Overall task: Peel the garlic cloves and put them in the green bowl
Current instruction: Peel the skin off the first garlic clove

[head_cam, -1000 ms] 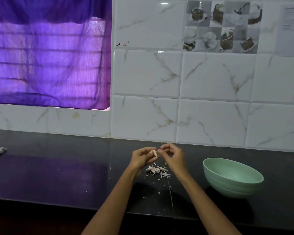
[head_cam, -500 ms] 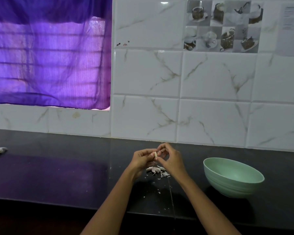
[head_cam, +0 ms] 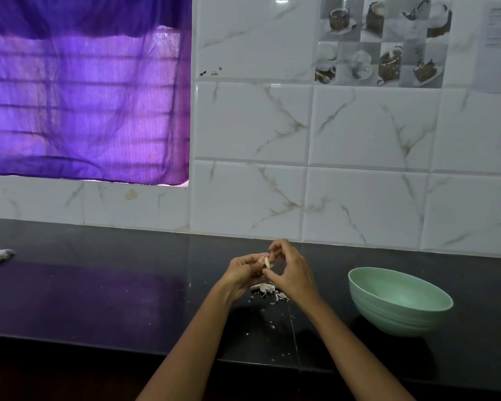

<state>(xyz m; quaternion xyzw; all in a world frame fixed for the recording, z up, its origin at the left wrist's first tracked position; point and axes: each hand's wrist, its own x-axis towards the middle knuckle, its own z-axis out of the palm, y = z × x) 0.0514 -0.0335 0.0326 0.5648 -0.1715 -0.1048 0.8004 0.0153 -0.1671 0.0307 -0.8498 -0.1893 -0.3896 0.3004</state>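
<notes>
Over glossy black counter (head_cam: pixel 99 299), both hands pinch smooth pale garlic clove (head_cam: pixel 267 262)

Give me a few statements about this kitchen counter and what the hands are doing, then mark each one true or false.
1. Both hands hold one garlic clove between them. True: the left hand and the right hand both pinch it above the counter.
2. The green bowl stands to the left of the hands. False: it stands to their right.
3. Bits of garlic skin lie on the dark counter under the hands. True.
4. The green bowl is tipped upside down. False: it sits upright, opening upward.
5. A purple curtain hangs at the window to the left. True.
</notes>
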